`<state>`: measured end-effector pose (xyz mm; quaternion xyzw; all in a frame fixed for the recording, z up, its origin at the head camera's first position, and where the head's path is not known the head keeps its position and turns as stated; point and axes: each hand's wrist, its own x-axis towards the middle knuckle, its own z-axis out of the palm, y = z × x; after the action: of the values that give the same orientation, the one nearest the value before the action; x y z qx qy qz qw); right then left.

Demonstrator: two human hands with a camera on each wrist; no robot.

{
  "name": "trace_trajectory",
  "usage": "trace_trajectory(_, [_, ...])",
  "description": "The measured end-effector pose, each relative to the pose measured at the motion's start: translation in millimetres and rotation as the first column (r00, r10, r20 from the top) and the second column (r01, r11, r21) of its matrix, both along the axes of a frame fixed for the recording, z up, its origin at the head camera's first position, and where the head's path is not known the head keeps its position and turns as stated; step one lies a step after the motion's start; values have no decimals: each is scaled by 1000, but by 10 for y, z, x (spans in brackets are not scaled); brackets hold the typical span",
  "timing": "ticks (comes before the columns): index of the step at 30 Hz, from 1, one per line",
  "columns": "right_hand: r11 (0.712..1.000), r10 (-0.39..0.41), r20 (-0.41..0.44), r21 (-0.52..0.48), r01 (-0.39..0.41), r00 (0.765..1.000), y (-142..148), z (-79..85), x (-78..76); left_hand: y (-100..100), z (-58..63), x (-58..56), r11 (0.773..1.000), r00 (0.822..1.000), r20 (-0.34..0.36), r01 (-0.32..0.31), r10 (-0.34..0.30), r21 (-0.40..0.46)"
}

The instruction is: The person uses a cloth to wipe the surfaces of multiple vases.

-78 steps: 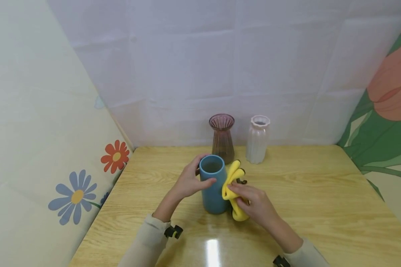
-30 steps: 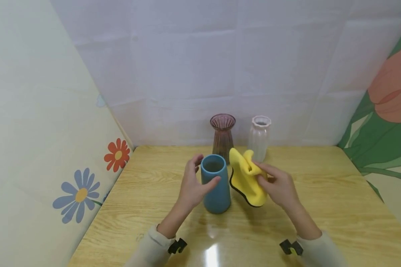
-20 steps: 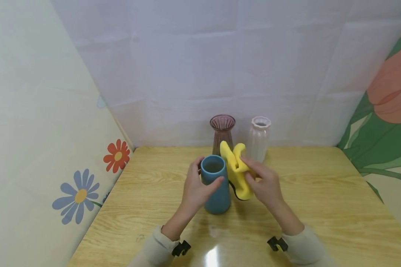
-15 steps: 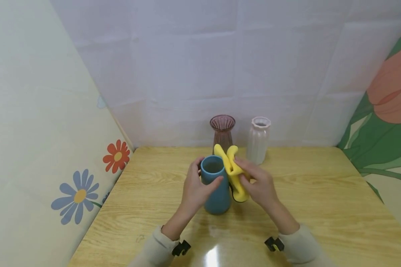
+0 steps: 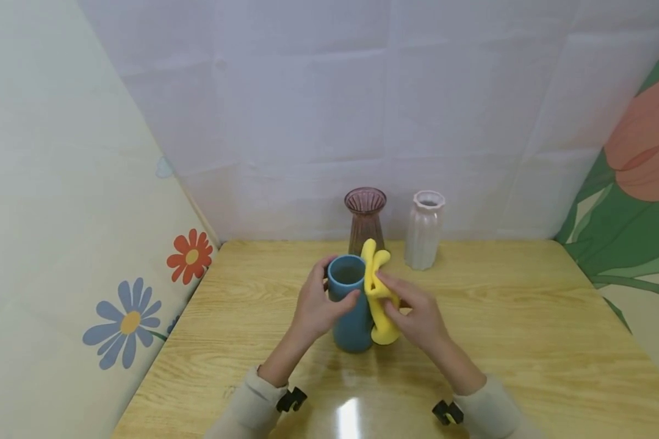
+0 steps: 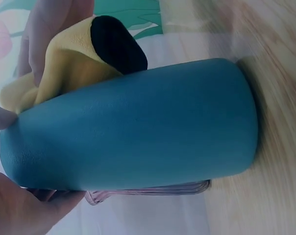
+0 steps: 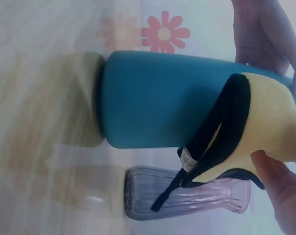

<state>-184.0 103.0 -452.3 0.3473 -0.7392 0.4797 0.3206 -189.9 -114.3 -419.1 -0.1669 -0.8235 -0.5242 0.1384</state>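
Note:
A matte blue vase (image 5: 353,323) stands upright on the wooden table. My left hand (image 5: 317,308) grips it near the top from the left, thumb across the front and fingers round the back. On the vase's right side, my right hand (image 5: 417,311) pinches a folded yellow cloth (image 5: 383,320) against the wall. The right wrist view shows the cloth's black edging (image 7: 238,105), with a small white label and a dark loop hanging from it. In the left wrist view the cloth (image 6: 72,58) lies along the upper part of the vase (image 6: 138,127).
Behind the blue vase stands a purple ribbed glass vase (image 5: 365,222), partly hidden by vase and cloth. A white fluted vase (image 5: 424,235) is to its right, near the table's back edge. A white sheet (image 5: 307,122) hangs behind the wooden table (image 5: 527,317).
The right hand brought the cloth leftward from the air beside the blue vase onto its right side, then slightly down. The left hand closed its grip on the vase, which stays in place.

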Motion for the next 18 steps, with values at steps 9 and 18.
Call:
trace_trajectory(9, [998, -59, -2, 28, 59, 998, -56, -80, 80, -58, 24, -30, 997, 997, 14, 80, -81, 21])
trace_trajectory(18, [991, -96, -11, 88, 97, 995, -59, -149, 133, -108, 24, -79, 992, 992, 29, 125, -125, 13])
